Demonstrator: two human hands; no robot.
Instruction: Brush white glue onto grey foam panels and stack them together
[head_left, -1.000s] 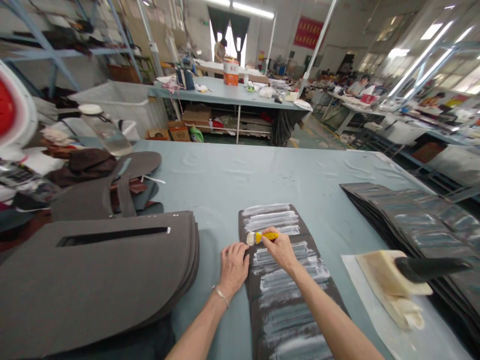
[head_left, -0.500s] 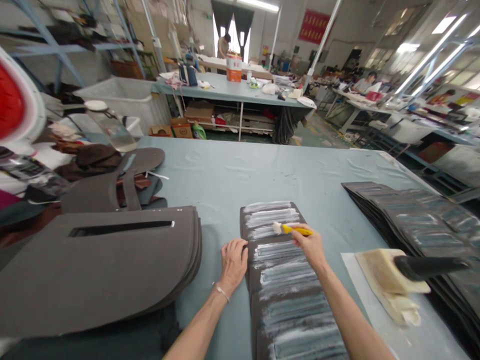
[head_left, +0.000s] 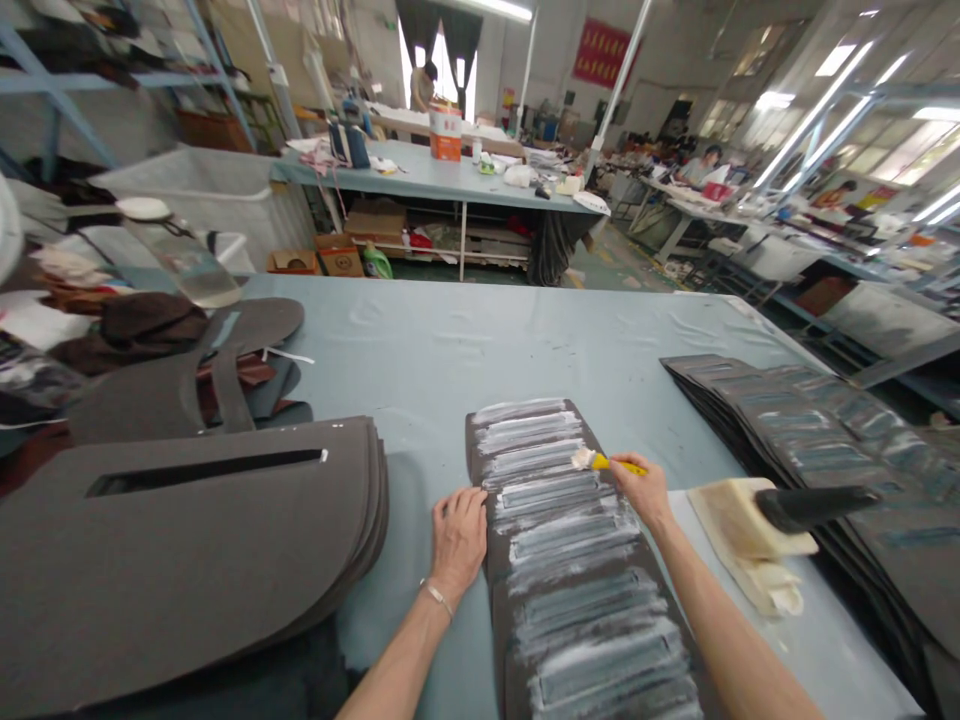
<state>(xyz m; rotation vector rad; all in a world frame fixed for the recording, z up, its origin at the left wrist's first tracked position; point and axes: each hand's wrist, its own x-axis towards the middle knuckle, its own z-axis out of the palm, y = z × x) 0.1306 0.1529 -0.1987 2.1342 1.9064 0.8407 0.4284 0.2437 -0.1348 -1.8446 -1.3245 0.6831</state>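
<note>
Your right hand (head_left: 643, 488) reaches forward, grip clamped on one yellow brush (head_left: 601, 462) at one white-streaked panel (head_left: 559, 540) on the bench (head_left: 525, 335); your left hand (head_left: 459, 535) lies palm-down, fingers unclenched, against the panel's left edge.

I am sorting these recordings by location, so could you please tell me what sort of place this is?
Most likely a factory workshop: there are stacked dark panels, a long worktable, and other people farther back among more tables.
</note>
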